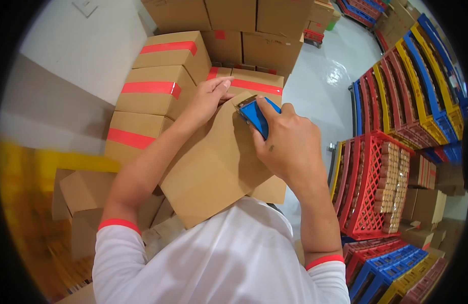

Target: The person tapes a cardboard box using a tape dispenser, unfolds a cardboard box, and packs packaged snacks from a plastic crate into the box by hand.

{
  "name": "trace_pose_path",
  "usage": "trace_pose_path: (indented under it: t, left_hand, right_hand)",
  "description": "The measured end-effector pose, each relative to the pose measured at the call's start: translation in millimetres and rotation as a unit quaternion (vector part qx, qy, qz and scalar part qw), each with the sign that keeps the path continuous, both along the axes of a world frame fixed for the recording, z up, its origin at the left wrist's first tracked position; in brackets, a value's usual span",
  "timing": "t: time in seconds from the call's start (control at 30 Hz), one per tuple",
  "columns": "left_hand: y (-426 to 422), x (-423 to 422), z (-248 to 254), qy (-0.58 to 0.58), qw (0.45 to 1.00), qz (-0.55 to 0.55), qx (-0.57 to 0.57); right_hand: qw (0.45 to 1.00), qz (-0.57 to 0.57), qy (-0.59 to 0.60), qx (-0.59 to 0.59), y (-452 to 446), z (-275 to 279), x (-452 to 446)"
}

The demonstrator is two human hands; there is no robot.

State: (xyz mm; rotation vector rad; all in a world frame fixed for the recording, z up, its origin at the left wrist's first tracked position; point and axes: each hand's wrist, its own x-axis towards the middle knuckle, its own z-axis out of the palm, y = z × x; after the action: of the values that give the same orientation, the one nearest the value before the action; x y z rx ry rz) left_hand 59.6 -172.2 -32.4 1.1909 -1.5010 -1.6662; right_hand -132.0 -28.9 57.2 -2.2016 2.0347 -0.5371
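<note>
A plain brown cardboard box [213, 162] is tilted against the front of my white shirt. My right hand [289, 139] is wrapped round a blue hand tool [257, 115], whose dark end touches the box near its far edge. My left hand [213, 96] lies at the far left edge of the box, fingers bent, their tips partly hidden behind the cardboard. Just beyond the hands is a box with red tape [257, 87].
Stacked boxes with red tape [148, 88] stand at the left beside a white wall [77, 55]. More boxes [234, 15] rise ahead. Red, blue and yellow crates [401, 91] fill the right side. An open carton [89, 190] is at lower left.
</note>
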Motion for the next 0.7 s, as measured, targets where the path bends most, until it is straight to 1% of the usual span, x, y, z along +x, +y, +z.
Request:
trace_pose_path:
  t: [0.03,0.07,0.1,0.13,0.2,0.23,0.27,0.3,0.33,0.4,0.43,0.47,0.53,0.57,0.67,0.7]
  left_hand:
    - [-0.4,-3.2,-7.3,-0.001,1.0,-0.007,0.004]
    - [0.7,-4.1,-18.9,-0.089,0.989,-0.026,-0.116]
    - [1.3,-4.9,-22.4,-0.174,0.955,-0.041,-0.236]
    - [-1.2,-5.0,-23.4,-0.175,0.955,-0.04,-0.236]
    - [-6.0,-5.1,-22.7,-0.166,0.971,-0.034,-0.17]
    - [-1.0,-6.6,-10.4,-0.166,0.97,-0.033,-0.173]
    - [4.9,-7.0,2.2,-0.061,0.996,0.009,-0.071]
    - [9.5,-8.7,10.3,0.044,0.997,0.047,0.036]
    - [4.0,-9.3,6.9,0.04,0.997,0.043,0.04]
    - [-19.9,-6.2,-7.2,0.033,0.997,-0.033,0.056]
    - [-26.7,-9.8,-11.4,0.068,0.992,-0.071,0.081]
    - [-29.9,-15.6,-17.1,0.069,0.992,-0.068,0.079]
    - [-32.0,-29.5,-25.2,0.024,0.993,-0.116,0.03]
    - [-34.3,-29.7,-27.5,0.03,0.993,-0.111,0.023]
    - [-44.4,-29.2,-35.6,0.023,0.991,-0.133,0.008]
    - [-47.4,-27.0,-36.8,0.012,0.988,-0.146,0.041]
  right_hand:
    - [1.0,-0.007,-0.001,0.004,0.8,-1.2,-0.6]
    - [1.0,-0.005,0.001,0.009,0.9,-1.6,-0.6]
    - [1.0,-0.001,0.004,0.011,0.2,-1.5,-0.2]
    - [1.0,0.0,0.004,0.01,0.4,-1.5,0.3]
    - [1.0,-0.007,0.001,0.005,0.7,-1.8,0.9]
    - [1.0,-0.006,0.0,0.001,1.3,-2.0,-0.1]
    - [1.0,-0.01,-0.006,-0.003,2.2,-2.9,-1.4]
    - [1.0,-0.017,-0.015,-0.005,4.7,-4.5,-2.4]
    - [1.0,-0.022,-0.017,-0.002,6.3,-5.6,-2.4]
    - [0.999,-0.022,-0.023,-0.013,5.2,-6.3,0.2]
    - [0.999,-0.018,-0.022,-0.014,4.1,-6.1,1.1]
    - [1.0,-0.021,-0.021,-0.008,2.9,-6.0,1.3]
    - [0.999,-0.026,-0.02,0.001,1.0,-5.7,2.1]
    - [1.0,-0.025,-0.016,-0.002,-0.1,-4.7,1.0]
    - [0.999,-0.027,-0.021,-0.006,8.2,-4.6,-6.8]
    - [0.999,-0.02,-0.031,-0.012,11.8,-3.7,-10.2]
